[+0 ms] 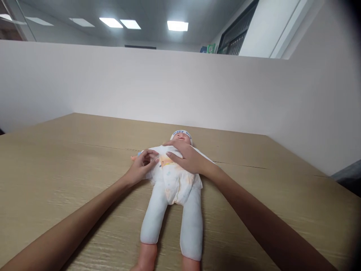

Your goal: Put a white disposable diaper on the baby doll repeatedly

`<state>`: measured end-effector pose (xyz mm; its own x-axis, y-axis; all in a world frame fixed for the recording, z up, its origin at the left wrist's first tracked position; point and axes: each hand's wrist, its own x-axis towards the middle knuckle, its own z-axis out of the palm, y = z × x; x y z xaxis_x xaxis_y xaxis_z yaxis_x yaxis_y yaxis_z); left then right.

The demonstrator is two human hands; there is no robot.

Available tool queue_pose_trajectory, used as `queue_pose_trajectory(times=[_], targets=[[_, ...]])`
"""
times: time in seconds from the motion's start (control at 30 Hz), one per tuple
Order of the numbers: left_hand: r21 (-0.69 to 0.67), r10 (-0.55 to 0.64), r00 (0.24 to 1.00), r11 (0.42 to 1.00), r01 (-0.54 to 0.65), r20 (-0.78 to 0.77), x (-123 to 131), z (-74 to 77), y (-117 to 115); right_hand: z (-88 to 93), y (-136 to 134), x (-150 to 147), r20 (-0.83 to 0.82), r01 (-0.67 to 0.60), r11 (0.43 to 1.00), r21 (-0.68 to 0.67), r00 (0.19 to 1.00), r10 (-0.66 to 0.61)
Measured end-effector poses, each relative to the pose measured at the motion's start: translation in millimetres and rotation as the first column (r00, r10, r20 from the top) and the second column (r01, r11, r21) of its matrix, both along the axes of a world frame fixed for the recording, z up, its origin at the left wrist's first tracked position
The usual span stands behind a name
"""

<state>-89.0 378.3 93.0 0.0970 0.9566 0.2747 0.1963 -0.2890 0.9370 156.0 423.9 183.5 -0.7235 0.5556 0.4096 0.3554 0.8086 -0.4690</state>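
A: What can I not make out on my feed?
B: The doll's [173, 177] feet run off the bottom edge. The right hand [190, 158] covers part of its chest, and I cannot read the small lettering on its headband [182, 132]. One doll arm disappears behind the right forearm.
A: Hand poses?
B: Right: palm down across the chest, fingers extended, thumb spread apart. Left hand [138, 169]: curled at the side of the diaper [177, 188], thumb and fingertips near each other; I cannot tell whether they pinch anything.
A: Doll position?
B: Face-up on the wood-grain table [70, 169], head toward the white wall [141, 86], white-covered legs toward me, slightly apart. The diaper spans its middle.
A: Room?
B: Lit ceiling panels [177, 26] show above the wall.
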Motion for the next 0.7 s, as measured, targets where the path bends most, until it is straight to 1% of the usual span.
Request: queue_pose_trajectory(times=[0.07,0.1,0.2,0.27,0.33,0.4,0.43,0.47,0.53,0.6,0.63,0.7], targets=[[0.050,0.090,0.995,0.995,-0.088,-0.035,0,0.1,1,6.8,1,-9,0.102,-0.097,0.995,0.030,0.990,0.094],[0.073,0.119,0.990,0.991,-0.113,-0.071,0,0.0,2,8.7,0,-13,0.155,-0.138,0.989,0.048,0.979,0.129],[0.115,0.192,0.956,0.979,-0.170,-0.220,-8,1.0,0,9.7,-1,-21,0.285,-0.210,0.974,0.085,0.942,0.178],[0.172,0.244,0.895,0.966,-0.192,-0.374,-18,4.4,-3,8.8,-2,-23,0.320,-0.218,0.972,0.087,0.930,0.180],[0.224,0.256,0.781,0.963,-0.151,-0.570,-30,9.8,-6,8.3,-2,-24,0.316,-0.217,0.973,0.075,0.931,0.184],[0.183,0.206,0.663,0.977,-0.106,-0.720,-41,15.5,-9,8.4,-2,-23,0.307,-0.234,0.971,0.056,0.929,0.206],[0.134,0.163,0.632,0.987,-0.093,-0.758,-45,17.9,-10,8.4,-2,-22,0.313,-0.248,0.968,0.045,0.923,0.222],[0.074,0.104,0.624,0.995,-0.074,-0.775,-47,19.8,-11,8.3,-1,-22,0.331,-0.267,0.963,0.033,0.912,0.242],[-0.054,-0.037,0.644,0.999,-0.007,-0.764,-49,22.1,-11,7.7,0,-22,0.384,-0.311,0.950,0.014,0.879,0.282],[-0.161,-0.164,0.667,0.985,0.066,-0.727,-50,23.2,-11,6.6,1,-22,0.423,-0.345,0.938,0.016,0.853,0.306],[-0.200,-0.206,0.678,0.976,0.089,-0.705,-50,23.6,-10,5.9,1,-23,0.429,-0.354,0.935,0.021,0.848,0.311],[-0.249,-0.251,0.712,0.962,0.110,-0.656,-52,25.2,-9,4.6,2,-23,0.420,-0.357,0.934,0.027,0.852,0.314]])
